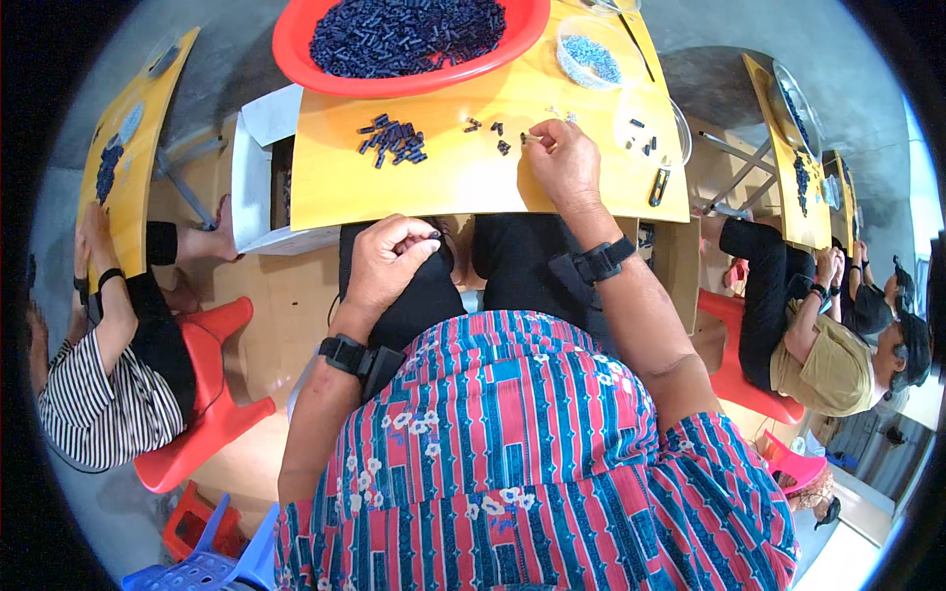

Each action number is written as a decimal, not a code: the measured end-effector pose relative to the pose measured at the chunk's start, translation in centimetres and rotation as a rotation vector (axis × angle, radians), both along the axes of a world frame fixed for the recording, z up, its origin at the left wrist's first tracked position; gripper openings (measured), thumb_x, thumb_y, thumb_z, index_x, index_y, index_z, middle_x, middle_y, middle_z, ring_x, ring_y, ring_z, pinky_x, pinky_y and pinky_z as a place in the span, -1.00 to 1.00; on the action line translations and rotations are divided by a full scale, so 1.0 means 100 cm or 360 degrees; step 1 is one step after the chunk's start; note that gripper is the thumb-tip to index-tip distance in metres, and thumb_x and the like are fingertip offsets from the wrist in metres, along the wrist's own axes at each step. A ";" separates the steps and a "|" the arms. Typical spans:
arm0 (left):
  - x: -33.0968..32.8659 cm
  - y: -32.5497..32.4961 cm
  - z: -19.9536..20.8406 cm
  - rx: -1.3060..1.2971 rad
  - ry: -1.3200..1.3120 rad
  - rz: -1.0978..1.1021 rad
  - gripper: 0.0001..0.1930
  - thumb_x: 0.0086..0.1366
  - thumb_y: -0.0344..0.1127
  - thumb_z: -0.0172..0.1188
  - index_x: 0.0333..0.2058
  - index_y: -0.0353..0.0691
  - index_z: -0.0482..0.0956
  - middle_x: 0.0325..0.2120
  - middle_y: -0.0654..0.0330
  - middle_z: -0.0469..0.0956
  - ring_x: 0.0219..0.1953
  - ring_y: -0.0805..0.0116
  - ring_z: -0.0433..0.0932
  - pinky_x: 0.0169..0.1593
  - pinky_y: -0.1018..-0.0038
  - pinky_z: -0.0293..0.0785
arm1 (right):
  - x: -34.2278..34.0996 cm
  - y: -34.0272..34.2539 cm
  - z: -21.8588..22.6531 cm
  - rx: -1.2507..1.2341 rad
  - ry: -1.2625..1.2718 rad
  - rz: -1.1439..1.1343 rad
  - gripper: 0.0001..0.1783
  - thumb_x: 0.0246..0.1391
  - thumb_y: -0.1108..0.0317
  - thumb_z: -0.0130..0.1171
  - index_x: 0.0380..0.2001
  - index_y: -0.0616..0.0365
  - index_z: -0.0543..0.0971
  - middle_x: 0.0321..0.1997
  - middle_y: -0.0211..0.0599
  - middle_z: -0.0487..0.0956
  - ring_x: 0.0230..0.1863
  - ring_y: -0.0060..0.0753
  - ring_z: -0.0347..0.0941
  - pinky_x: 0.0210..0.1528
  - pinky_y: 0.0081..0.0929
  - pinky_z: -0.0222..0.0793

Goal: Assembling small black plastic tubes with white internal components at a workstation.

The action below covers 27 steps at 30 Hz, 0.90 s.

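Note:
My left hand (382, 264) is just off the table's near edge, above my lap. Thumb and forefinger pinch a small dark cylindrical piece (435, 235). My right hand (566, 169) is over the yellow table, its fingertips closed together at the tabletop. A small item (529, 139) shows at those fingertips, too small to name. Left of it lie a few small dark pieces (504, 147). A loose pile of dark cylindrical pieces (393, 141) rests farther left. Tiny pale bits (571, 116) lie just beyond the right hand.
A red basin (412, 85) full of dark pieces stands at the back. Right of it is a clear bowl (589, 57) of small blue parts. A cutter-like tool (659, 186) lies near the right edge. A white box (258, 177) stands left. Co-workers sit at both sides.

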State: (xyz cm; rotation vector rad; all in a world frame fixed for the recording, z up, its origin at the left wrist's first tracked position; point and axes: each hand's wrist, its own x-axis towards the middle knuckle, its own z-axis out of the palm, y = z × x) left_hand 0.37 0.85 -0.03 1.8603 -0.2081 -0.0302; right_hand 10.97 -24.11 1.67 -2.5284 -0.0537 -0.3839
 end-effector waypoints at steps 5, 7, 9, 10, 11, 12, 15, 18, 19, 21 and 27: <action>-0.007 -0.003 0.006 -0.0008 -0.0063 0.0039 -0.89 0.05 -0.52 0.31 -0.40 -0.32 0.60 -0.55 0.26 0.53 -0.54 0.57 0.41 -0.44 0.63 0.34 | 0.001 -0.019 0.002 0.0046 -0.0004 -0.0153 -0.83 -0.04 0.36 0.20 -0.34 0.15 0.61 -0.43 -0.13 0.55 -0.38 -0.12 0.51 -0.25 -0.27 0.43; -0.007 -0.003 0.006 -0.0024 -0.0058 0.0042 -0.89 0.05 -0.52 0.31 -0.40 -0.32 0.60 -0.55 0.26 0.53 -0.54 0.58 0.41 -0.44 0.63 0.33 | 0.002 -0.018 0.014 0.0066 0.0079 -0.0187 -0.82 -0.01 0.36 0.15 -0.31 0.14 0.60 -0.37 -0.04 0.54 -0.31 -0.01 0.51 -0.19 -0.19 0.42; -0.007 -0.003 0.006 -0.0038 -0.0051 0.0052 -0.89 0.04 -0.52 0.31 -0.40 -0.32 0.60 -0.55 0.26 0.53 -0.55 0.58 0.40 -0.44 0.63 0.33 | 0.000 -0.012 0.026 0.0063 0.0203 -0.0163 -0.84 0.05 0.35 0.13 -0.32 0.14 0.61 -0.34 -0.05 0.55 -0.27 0.00 0.50 -0.14 -0.18 0.40; -0.007 -0.004 0.006 -0.0030 -0.0051 0.0045 -0.89 0.04 -0.53 0.32 -0.40 -0.32 0.60 -0.55 0.26 0.53 -0.55 0.58 0.40 -0.44 0.64 0.33 | 0.000 -0.013 0.026 0.0061 0.0204 -0.0164 -0.84 0.05 0.35 0.13 -0.32 0.14 0.61 -0.34 -0.05 0.55 -0.27 0.00 0.50 -0.14 -0.18 0.40; -0.006 -0.004 0.006 -0.0021 -0.0050 0.0039 -0.88 0.04 -0.53 0.32 -0.40 -0.32 0.60 -0.55 0.27 0.53 -0.54 0.59 0.40 -0.44 0.64 0.33 | 0.001 -0.014 0.024 0.0065 0.0170 -0.0130 -0.85 0.07 0.35 0.12 -0.32 0.13 0.61 -0.32 -0.06 0.54 -0.26 0.01 0.49 -0.15 -0.18 0.40; -0.006 -0.004 0.006 -0.0022 -0.0049 0.0039 -0.88 0.04 -0.53 0.32 -0.40 -0.32 0.60 -0.55 0.27 0.53 -0.54 0.59 0.40 -0.44 0.64 0.33 | 0.001 -0.015 0.022 0.0070 0.0136 -0.0095 -0.85 0.09 0.36 0.10 -0.32 0.12 0.61 -0.30 -0.07 0.54 -0.26 0.01 0.49 -0.15 -0.18 0.40; -0.007 -0.005 0.005 -0.0026 -0.0051 0.0041 -0.88 0.03 -0.53 0.32 -0.40 -0.32 0.60 -0.55 0.27 0.53 -0.55 0.60 0.40 -0.44 0.65 0.33 | 0.003 -0.015 0.018 -0.0009 0.0090 -0.0092 -0.85 0.09 0.37 0.07 -0.36 0.11 0.63 -0.29 -0.08 0.54 -0.24 0.03 0.49 -0.14 -0.18 0.40; -0.006 -0.004 0.004 -0.0039 -0.0057 0.0042 -0.87 0.03 -0.53 0.33 -0.39 -0.32 0.60 -0.55 0.28 0.53 -0.54 0.61 0.40 -0.44 0.65 0.33 | 0.004 -0.018 0.015 -0.0129 0.0074 -0.0063 -0.84 0.08 0.38 0.06 -0.42 0.12 0.63 -0.31 -0.07 0.53 -0.23 0.04 0.48 -0.14 -0.17 0.40; -0.006 -0.003 0.004 -0.0032 -0.0063 0.0037 -0.87 0.03 -0.53 0.33 -0.39 -0.32 0.60 -0.56 0.28 0.53 -0.54 0.60 0.40 -0.44 0.65 0.33 | 0.004 -0.017 0.014 -0.0130 0.0075 -0.0060 -0.84 0.08 0.38 0.06 -0.42 0.12 0.63 -0.31 -0.07 0.53 -0.23 0.04 0.48 -0.14 -0.17 0.40; -0.005 -0.002 0.002 -0.0027 -0.0070 0.0034 -0.87 0.03 -0.53 0.33 -0.39 -0.32 0.60 -0.56 0.28 0.53 -0.55 0.60 0.40 -0.44 0.65 0.33 | 0.004 -0.018 0.013 -0.0144 0.0039 -0.0026 -0.83 0.07 0.40 0.04 -0.47 0.12 0.63 -0.33 -0.07 0.53 -0.24 0.04 0.48 -0.14 -0.16 0.40; -0.006 -0.002 0.000 -0.0027 -0.0103 0.0046 -0.86 0.02 -0.54 0.33 -0.39 -0.31 0.60 -0.56 0.27 0.52 -0.56 0.58 0.41 -0.45 0.64 0.33 | 0.001 -0.026 0.002 -0.0247 -0.0234 0.0101 -0.83 -0.06 0.46 0.22 -0.34 0.10 0.68 -0.41 -0.18 0.56 -0.42 -0.20 0.54 -0.29 -0.38 0.47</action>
